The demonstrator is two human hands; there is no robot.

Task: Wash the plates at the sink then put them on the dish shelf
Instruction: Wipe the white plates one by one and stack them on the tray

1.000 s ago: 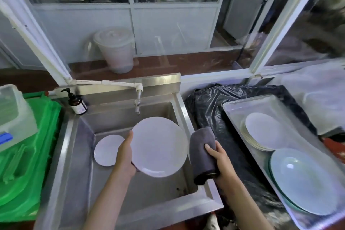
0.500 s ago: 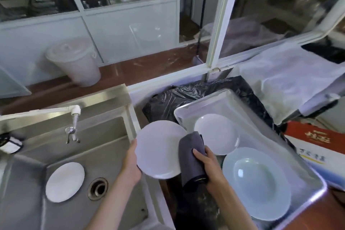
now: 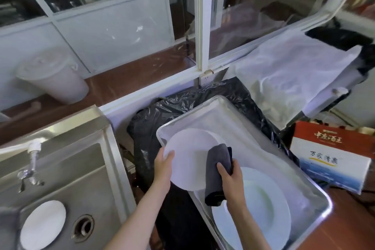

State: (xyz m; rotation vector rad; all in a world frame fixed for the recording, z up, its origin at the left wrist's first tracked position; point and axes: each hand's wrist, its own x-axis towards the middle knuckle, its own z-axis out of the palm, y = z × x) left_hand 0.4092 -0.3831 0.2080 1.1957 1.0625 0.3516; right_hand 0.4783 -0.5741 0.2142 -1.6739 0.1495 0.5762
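Fingers (image 3: 223,170) and grey cloth (image 3: 218,170) hide the plate's (image 3: 188,158) right edge.

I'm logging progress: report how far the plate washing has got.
Done: a large plate already lies in the metal tray. In hand: the left hand holds a white plate over the tray, while the right hand grips a grey cloth. Left: a small plate remains in the sink.

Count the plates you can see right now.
4: a plate held by the left hand, one under it, one in the tray, one in the sink. More may be stacked.
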